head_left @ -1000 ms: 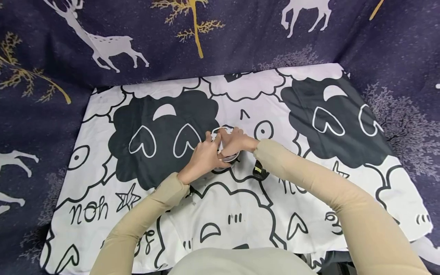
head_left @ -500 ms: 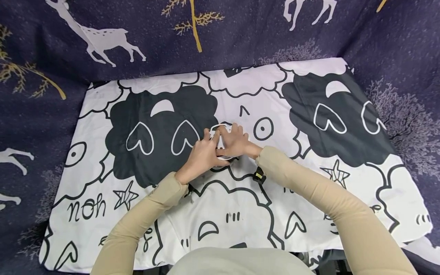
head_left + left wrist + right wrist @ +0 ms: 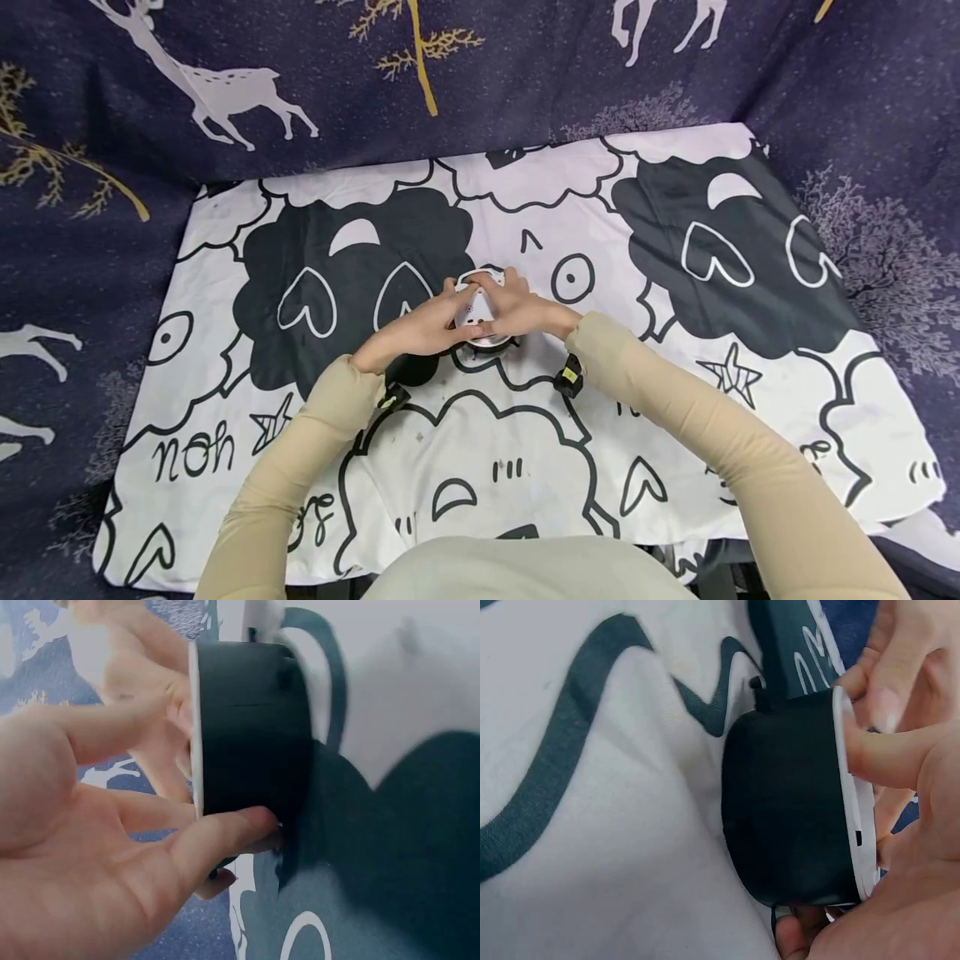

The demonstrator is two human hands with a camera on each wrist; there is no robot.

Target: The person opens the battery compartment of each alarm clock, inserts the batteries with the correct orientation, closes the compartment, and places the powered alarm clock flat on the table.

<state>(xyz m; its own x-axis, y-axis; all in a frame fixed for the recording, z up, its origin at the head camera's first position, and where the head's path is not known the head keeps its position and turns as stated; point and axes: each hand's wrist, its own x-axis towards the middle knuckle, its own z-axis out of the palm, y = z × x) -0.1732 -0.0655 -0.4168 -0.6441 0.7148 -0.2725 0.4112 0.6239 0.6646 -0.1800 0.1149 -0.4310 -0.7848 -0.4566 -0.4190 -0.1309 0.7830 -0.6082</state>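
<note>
- Fingers [image 3: 259,819] of the left hand [image 3: 420,323] are bent round the dark side wall of a round black-and-white device [image 3: 478,310], with the thumb over toward its white face; the gap between thumb and fingers is about as deep as the wall.
- The right hand [image 3: 527,315] grips the opposite side in the same fashion, its thumb laid on the white face and fingertips showing below the black body (how firmly either hand squeezes, I cannot tell).
- From the head view, the thumbs and forefingers of the two hands nearly close a ring, their tips touching or just beside one another.
- Edges: the desk [image 3: 465,442] wears a cartoon-printed cloth [image 3: 645,500] that stretches well out to the left and right of both hands. Its far edge meets a navy hanging [image 3: 525,58] printed with deer and trees; its near edge runs by the person's torso [image 3: 525,575].
- The device sits between the two hands, near the middle of the desk, white face up toward the head camera. Its black base is close over the cloth; whether they touch is unclear.
</note>
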